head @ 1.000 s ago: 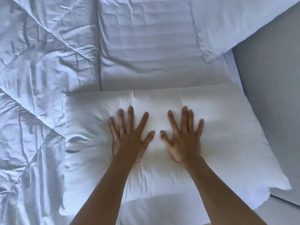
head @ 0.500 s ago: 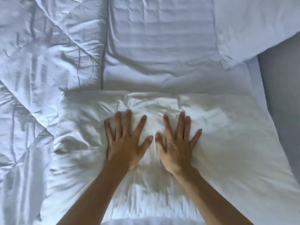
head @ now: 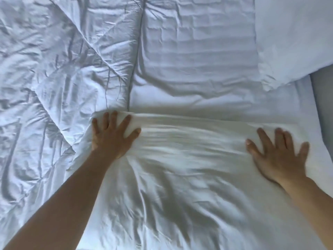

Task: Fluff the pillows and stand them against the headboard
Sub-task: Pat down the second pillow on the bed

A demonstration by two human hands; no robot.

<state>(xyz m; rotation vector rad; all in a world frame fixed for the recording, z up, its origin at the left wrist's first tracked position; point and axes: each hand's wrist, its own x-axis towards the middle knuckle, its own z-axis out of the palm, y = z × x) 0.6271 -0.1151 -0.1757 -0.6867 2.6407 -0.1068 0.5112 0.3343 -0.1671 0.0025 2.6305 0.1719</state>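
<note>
A white pillow (head: 194,174) lies flat on the bed in front of me, its cover creased and rumpled. My left hand (head: 111,136) rests flat on its far left corner with fingers spread. My right hand (head: 277,156) lies flat near its far right end, fingers apart and slightly blurred. Neither hand grips the fabric. A second white pillow (head: 292,37) lies at the upper right, partly out of view.
A wrinkled white quilted duvet (head: 59,69) covers the left side of the bed. The white fitted sheet (head: 194,62) shows beyond the pillow. A grey strip, the headboard or the floor (head: 322,109), runs along the right edge.
Both hands have slid apart from the pillow's middle to its left and right ends. The view has moved closer and the pillow looks flatter and more creased.
</note>
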